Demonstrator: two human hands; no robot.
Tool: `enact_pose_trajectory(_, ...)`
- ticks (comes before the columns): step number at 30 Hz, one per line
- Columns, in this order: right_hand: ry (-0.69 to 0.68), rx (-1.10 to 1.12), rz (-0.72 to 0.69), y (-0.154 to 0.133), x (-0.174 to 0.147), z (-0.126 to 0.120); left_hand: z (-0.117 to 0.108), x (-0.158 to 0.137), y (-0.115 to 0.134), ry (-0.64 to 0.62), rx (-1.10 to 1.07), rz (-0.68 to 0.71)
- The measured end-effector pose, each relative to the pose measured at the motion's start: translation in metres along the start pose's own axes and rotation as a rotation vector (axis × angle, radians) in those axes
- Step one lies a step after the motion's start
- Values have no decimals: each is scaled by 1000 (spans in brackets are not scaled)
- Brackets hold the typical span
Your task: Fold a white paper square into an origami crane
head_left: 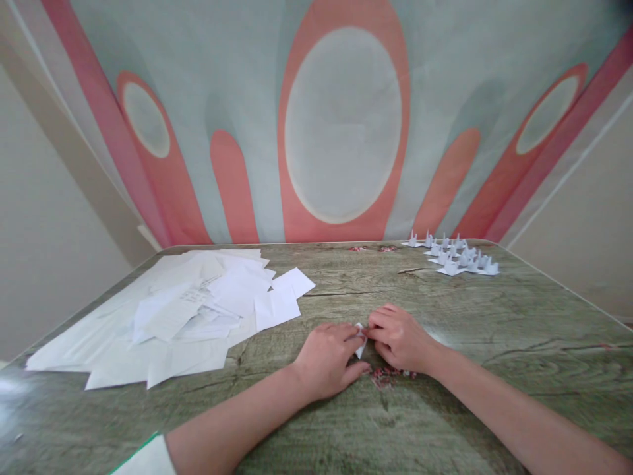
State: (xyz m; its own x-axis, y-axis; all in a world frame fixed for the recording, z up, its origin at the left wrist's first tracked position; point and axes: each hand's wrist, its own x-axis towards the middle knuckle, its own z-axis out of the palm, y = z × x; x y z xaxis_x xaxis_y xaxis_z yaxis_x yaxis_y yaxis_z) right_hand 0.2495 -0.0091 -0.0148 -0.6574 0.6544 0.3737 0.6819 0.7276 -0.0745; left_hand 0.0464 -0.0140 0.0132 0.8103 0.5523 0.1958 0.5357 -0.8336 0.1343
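A small piece of folded white paper [361,349] lies on the wooden table between my two hands. My left hand [327,359] holds it from the left, fingers over its upper part and thumb near its lower tip. From the right, my right hand [399,338] has its fingers curled and pinched at the paper's upper edge. Much of the paper is hidden under the fingers, so its exact folded shape does not show. Several white paper cranes [452,268] stand in a group at the back right of the table.
A broad, messy heap of white paper sheets [113,330] covers the left of the table [519,369]. Two smaller paper pieces [277,308] lie at its right edge. Behind the table hangs a patterned backdrop [343,125]. Reddish floral marks [386,377] show beneath my hands.
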Motion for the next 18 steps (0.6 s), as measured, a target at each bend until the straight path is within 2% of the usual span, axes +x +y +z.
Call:
enact_pose_trajectory(8,-2,-12,10,-1,0,0,11,4,0,71,-37,-57)
enact_pose_trajectory(18,-15,-54,-2,-3,1,-1,18,0,1,135,124,74)
